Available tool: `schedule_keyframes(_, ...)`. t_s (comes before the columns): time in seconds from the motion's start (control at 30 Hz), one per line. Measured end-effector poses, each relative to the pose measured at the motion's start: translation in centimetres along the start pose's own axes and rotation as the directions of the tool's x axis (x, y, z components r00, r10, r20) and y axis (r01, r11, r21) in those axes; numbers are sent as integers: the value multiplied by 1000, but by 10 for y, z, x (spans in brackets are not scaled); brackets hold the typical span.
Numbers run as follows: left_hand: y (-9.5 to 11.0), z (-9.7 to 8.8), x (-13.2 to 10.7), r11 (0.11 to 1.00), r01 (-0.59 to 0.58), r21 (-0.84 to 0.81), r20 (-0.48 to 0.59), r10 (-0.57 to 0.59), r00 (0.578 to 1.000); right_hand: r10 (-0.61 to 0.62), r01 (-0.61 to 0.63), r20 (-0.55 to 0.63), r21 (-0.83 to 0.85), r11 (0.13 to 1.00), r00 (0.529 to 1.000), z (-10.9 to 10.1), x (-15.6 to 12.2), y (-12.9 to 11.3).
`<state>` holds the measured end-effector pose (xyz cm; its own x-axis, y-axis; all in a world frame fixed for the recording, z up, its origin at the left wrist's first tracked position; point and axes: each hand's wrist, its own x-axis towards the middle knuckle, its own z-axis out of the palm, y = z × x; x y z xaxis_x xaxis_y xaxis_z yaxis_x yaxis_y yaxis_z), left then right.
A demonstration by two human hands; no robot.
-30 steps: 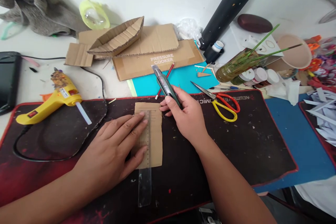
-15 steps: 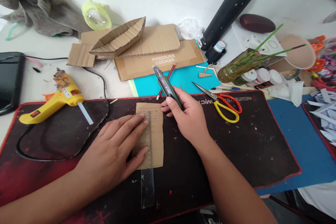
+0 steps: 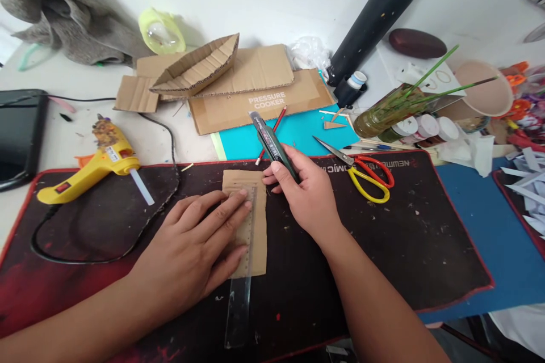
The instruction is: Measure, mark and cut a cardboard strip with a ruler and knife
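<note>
A clear plastic ruler (image 3: 239, 312) lies over a small piece of brown cardboard (image 3: 260, 227) and juts past its near edge, slightly slanted. My left hand (image 3: 200, 238) rests on the ruler and cardboard with outstretched fingers, pressing them down. In my right hand (image 3: 309, 193) is a dark green utility knife (image 3: 276, 147), its blade pointing up and left, away from the cardboard. The right fingertips are close to the cardboard's upper right corner. Beyond the knife, a red pencil (image 3: 279, 119) lies on a blue sheet (image 3: 238, 144).
A yellow glue gun (image 3: 91, 170) and its cord lie at left. Scissors (image 3: 361, 173) are right of my right hand on the black mat (image 3: 395, 238). Behind are a boat-shaped cardboard piece (image 3: 200, 71), cardboard sheets (image 3: 217, 110), a tall black flask (image 3: 370, 22) and a jar with green stems (image 3: 378, 116).
The ruler's far end has swung right across the cardboard, moved along with my left fingers, so it now slants. The right hand holds the knife almost unmoved. The view has shifted slightly.
</note>
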<state>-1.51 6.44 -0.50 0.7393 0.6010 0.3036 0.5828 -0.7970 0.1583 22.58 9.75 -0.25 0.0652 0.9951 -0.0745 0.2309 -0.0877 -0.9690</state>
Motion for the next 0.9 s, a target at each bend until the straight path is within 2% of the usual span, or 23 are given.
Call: schedule_keyframes(0.9, 1, 3, 1, 997, 7, 74, 24, -9, 1000, -4, 4, 9, -17, 1000, 1000, 0, -1, 0)
